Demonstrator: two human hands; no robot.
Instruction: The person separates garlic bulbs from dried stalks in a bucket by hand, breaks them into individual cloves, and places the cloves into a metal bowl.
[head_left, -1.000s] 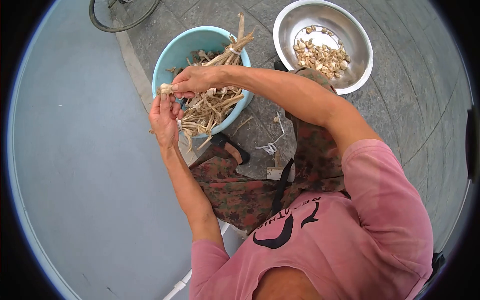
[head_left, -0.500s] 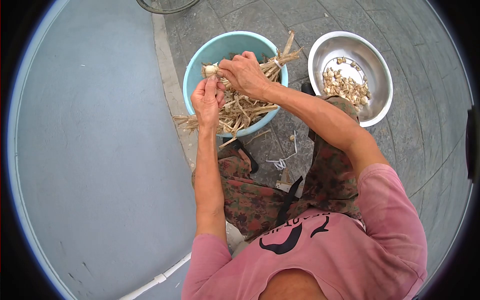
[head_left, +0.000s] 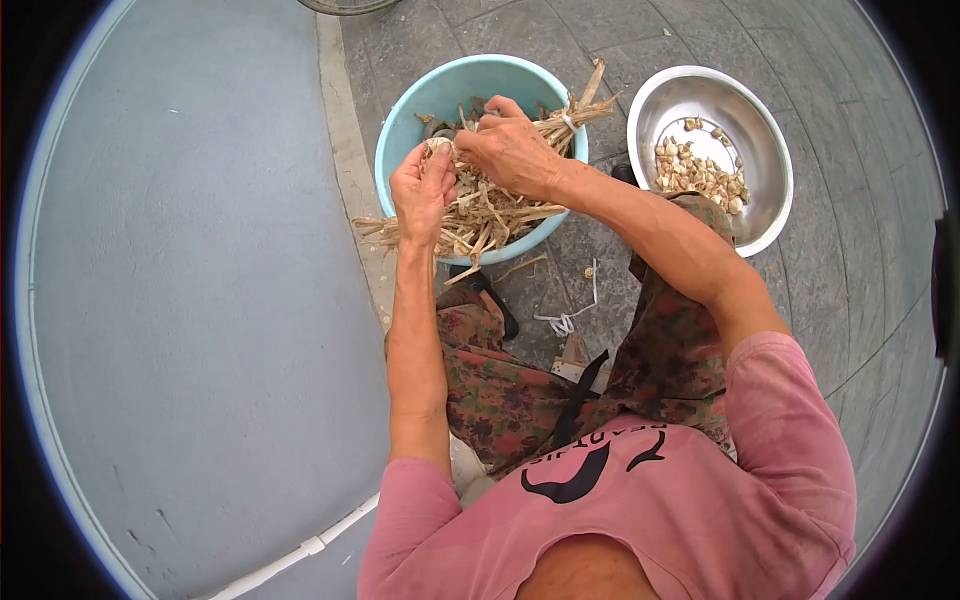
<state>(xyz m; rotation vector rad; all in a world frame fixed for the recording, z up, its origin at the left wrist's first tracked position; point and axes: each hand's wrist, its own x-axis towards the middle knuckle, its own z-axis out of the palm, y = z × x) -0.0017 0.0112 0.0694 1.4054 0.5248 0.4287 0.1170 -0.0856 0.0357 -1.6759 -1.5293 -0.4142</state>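
Over the blue-green basin (head_left: pixel 398 110), my left hand (head_left: pixel 420 195) is closed on a garlic bulb (head_left: pixel 438 146), its thumb lying along the bulb's near side. My right hand (head_left: pixel 512 152) is curled just to the right, fingertips pinched close against the bulb; whatever they grip is hidden. Below both hands, dry garlic stalks (head_left: pixel 490 220) fill the basin and stick out over its left rim. A bundle of stalks (head_left: pixel 578 115) tied with a white string leans over the right rim.
To the right of the basin stands a steel bowl (head_left: pixel 765 160) holding loose garlic cloves (head_left: pixel 700 180). A white string (head_left: pixel 562 325) lies on the grey tiled floor (head_left: pixel 830 240) between my legs. A blue-grey wall surface (head_left: pixel 200 300) runs along the left.
The garlic bulb has turned in my left hand, and its round side is more covered by the fingers. My right hand has shifted slightly right and down.
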